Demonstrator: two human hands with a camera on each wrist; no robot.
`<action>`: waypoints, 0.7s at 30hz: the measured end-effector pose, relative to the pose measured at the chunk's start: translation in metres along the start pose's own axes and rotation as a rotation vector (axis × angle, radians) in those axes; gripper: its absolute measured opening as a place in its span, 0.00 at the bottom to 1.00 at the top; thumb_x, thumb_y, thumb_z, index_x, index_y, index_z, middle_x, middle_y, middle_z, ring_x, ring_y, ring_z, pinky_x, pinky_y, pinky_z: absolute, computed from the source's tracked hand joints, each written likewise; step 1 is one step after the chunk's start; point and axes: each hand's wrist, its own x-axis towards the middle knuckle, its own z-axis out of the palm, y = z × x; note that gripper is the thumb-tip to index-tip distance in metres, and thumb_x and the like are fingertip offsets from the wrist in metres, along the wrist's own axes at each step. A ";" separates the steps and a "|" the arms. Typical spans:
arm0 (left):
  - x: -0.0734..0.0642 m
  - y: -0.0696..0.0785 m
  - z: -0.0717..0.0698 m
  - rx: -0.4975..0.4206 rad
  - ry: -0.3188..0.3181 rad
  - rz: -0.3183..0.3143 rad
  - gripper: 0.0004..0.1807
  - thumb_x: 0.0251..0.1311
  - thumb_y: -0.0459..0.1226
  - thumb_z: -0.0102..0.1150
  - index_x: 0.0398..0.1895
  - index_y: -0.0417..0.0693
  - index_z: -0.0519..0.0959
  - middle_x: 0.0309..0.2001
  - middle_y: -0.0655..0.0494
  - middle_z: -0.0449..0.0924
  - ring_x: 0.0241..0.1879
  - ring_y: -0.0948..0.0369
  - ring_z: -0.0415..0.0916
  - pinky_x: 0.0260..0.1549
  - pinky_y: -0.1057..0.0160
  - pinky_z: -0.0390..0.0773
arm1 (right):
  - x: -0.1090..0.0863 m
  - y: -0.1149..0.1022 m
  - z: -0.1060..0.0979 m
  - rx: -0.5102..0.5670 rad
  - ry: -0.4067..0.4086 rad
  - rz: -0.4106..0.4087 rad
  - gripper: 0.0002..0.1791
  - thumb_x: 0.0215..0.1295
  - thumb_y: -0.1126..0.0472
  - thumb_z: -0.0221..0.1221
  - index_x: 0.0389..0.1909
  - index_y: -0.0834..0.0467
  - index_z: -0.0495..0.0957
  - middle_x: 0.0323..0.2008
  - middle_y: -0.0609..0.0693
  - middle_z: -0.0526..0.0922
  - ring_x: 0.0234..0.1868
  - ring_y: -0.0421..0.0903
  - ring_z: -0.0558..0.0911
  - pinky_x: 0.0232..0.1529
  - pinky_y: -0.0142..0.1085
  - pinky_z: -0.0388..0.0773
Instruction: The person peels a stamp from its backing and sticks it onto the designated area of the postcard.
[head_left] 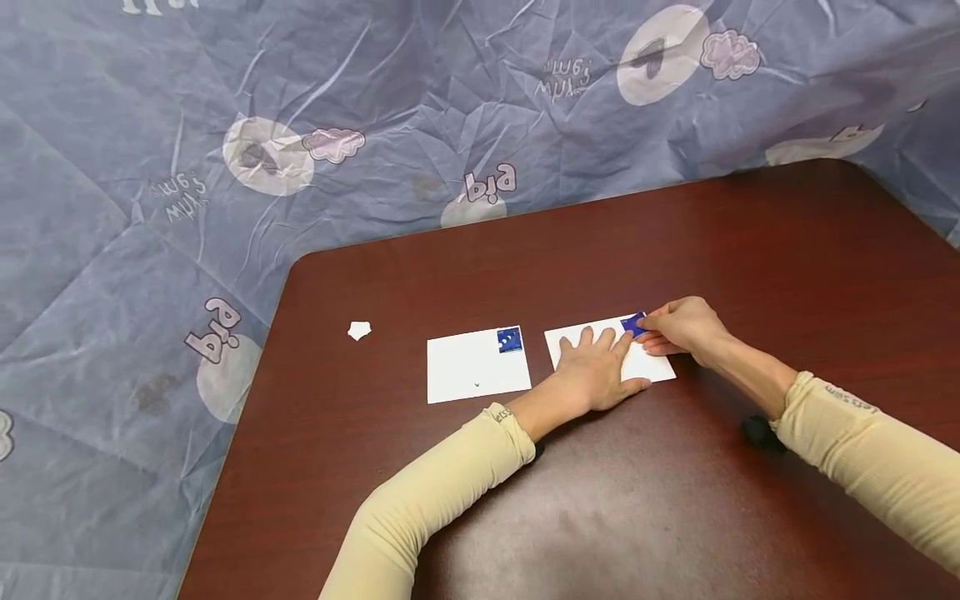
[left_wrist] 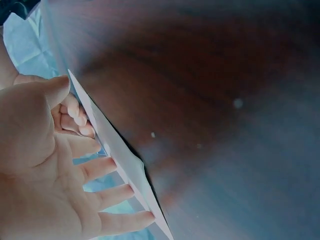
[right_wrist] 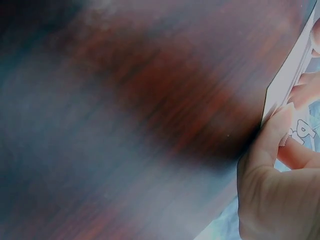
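In the head view my left hand [head_left: 592,371] lies with fingers spread on a white envelope [head_left: 647,363], pressing it to the table. My right hand [head_left: 686,325] is at the envelope's upper right corner and pinches a dark blue postage stamp [head_left: 632,324] between thumb and fingers. A jagged stamp edge shows between the thumb and finger of the right hand [right_wrist: 280,185] in the right wrist view. Straight fingers of the left hand [left_wrist: 50,160] touch the envelope [left_wrist: 117,147] in the left wrist view. The fingers cover part of the stamp.
Left of my hands lies another white envelope [head_left: 461,367] with a blue stamp [head_left: 510,340] at its upper right corner. Farther left is a small white paper piece [head_left: 359,331]. A dark object [head_left: 761,433] sits by the right forearm. A blue printed cloth [head_left: 420,108] hangs behind the brown table [head_left: 337,467].
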 end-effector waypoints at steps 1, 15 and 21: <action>0.001 0.001 0.000 0.001 0.010 -0.003 0.42 0.61 0.70 0.32 0.75 0.64 0.49 0.68 0.67 0.55 0.67 0.59 0.51 0.57 0.50 0.61 | 0.000 0.000 0.000 0.000 0.004 -0.002 0.17 0.70 0.65 0.52 0.49 0.75 0.66 0.22 0.49 0.83 0.22 0.37 0.83 0.30 0.31 0.80; 0.000 0.008 0.002 0.032 0.002 -0.049 0.41 0.61 0.70 0.30 0.75 0.65 0.49 0.74 0.58 0.46 0.71 0.59 0.44 0.61 0.55 0.58 | -0.003 0.003 0.001 -0.002 0.004 -0.016 0.13 0.69 0.67 0.52 0.46 0.74 0.66 0.22 0.50 0.83 0.22 0.38 0.82 0.29 0.31 0.80; 0.003 0.008 0.000 0.018 0.019 -0.044 0.42 0.62 0.69 0.31 0.76 0.64 0.47 0.74 0.58 0.48 0.71 0.61 0.45 0.62 0.56 0.58 | -0.003 0.001 0.000 0.001 0.012 -0.012 0.13 0.69 0.67 0.52 0.46 0.74 0.66 0.22 0.50 0.82 0.22 0.38 0.82 0.30 0.31 0.80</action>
